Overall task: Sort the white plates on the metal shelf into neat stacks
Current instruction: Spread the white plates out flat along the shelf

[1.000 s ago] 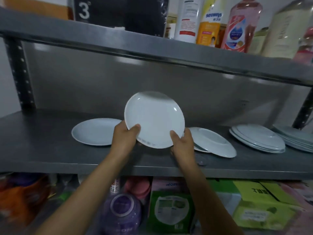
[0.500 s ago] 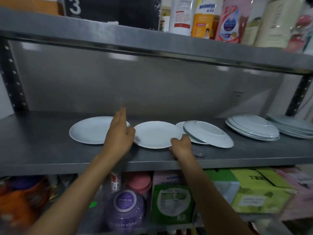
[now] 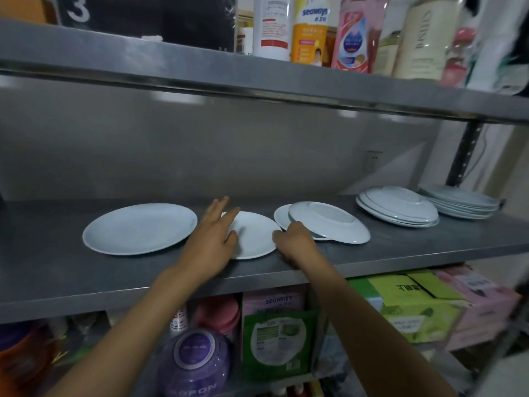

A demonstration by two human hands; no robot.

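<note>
Several white plates lie on the grey metal shelf (image 3: 429, 247). At the left sits a large flat plate (image 3: 140, 227). Right of it lies a smaller plate (image 3: 254, 236). My left hand (image 3: 211, 236) rests over that plate's left rim with fingers spread, holding nothing. My right hand (image 3: 294, 239) is curled at its right rim, thumb by the edge; its fingers are hidden. Just right, an upside-down plate (image 3: 329, 222) leans on another plate (image 3: 282, 219). Further right stand a stack of upside-down plates (image 3: 398, 207) and an upright stack (image 3: 461, 202).
The upper shelf (image 3: 257, 81) hangs low above the plates and carries bottles (image 3: 309, 30). A dark upright post (image 3: 466, 156) stands at the back right. Boxes (image 3: 412, 310) and a purple tub (image 3: 194, 359) fill the level below.
The smaller plate, held upright in both hands a second ago, now lies flat between the large plate and the leaning one. My left hand has let go and spread open.
</note>
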